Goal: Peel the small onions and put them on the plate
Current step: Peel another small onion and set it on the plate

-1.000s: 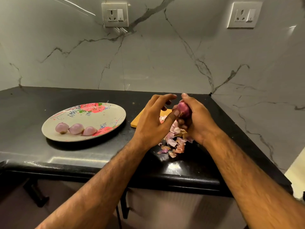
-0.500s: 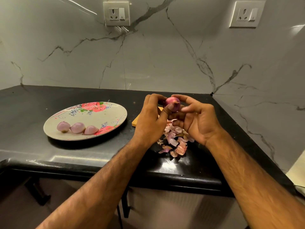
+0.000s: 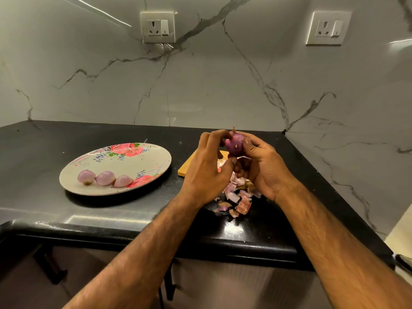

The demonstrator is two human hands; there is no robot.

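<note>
— Three peeled onions (image 3: 105, 178) lie on the floral plate (image 3: 142, 161), in a row by its near left rim, touching one another. The plate sits towards the middle of the black counter (image 3: 66, 210).

— And the one being worked on?

— A small red onion (image 3: 234, 144) with purple skin on it is held up between both hands, above the counter near its back right corner. Its thin tip points upward.

— How do the hands sit on it?

— Close together, both clamped on that onion. The left hand (image 3: 207, 172) curls its fingers onto the onion's left side, with the thumb tucked below. The right hand (image 3: 265, 172) presses its thumb against the right side, its other fingers bent underneath.

— What's under them?

— A wooden cutting board (image 3: 187, 168), mostly hidden by the left hand, and a heap of onion peels (image 3: 236, 197) that spreads from below the hands towards the counter's front edge.
</note>
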